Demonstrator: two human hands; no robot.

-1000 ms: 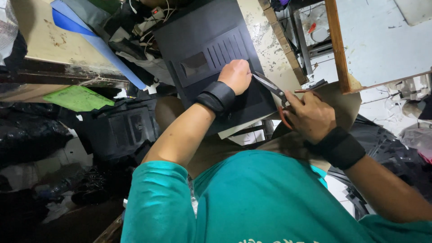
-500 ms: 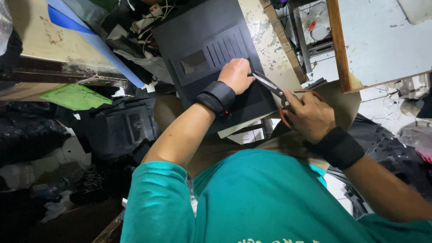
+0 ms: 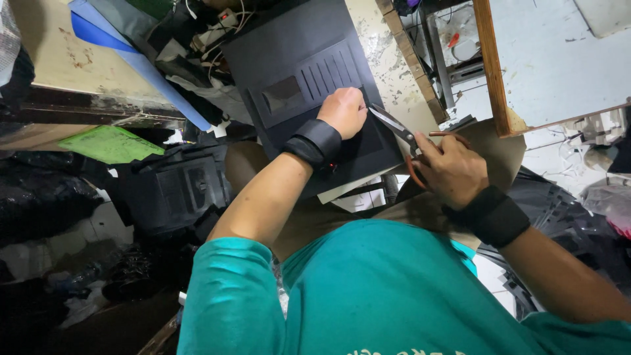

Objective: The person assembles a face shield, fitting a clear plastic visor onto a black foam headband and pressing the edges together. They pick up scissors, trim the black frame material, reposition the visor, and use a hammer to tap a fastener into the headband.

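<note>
Since the earlier frame little has moved: the left hand (image 3: 342, 112) still presses, fingers curled, on the flat black sheet with embossed slots and a window (image 3: 309, 85) on the bench. It looks light, thin and bendy; best held flat near the cut. Right of the sheet, the right hand (image 3: 447, 167) clamps one pair of metal shears (image 3: 394, 125). One sheet, two black wristbands (image 3: 315, 141).
</note>
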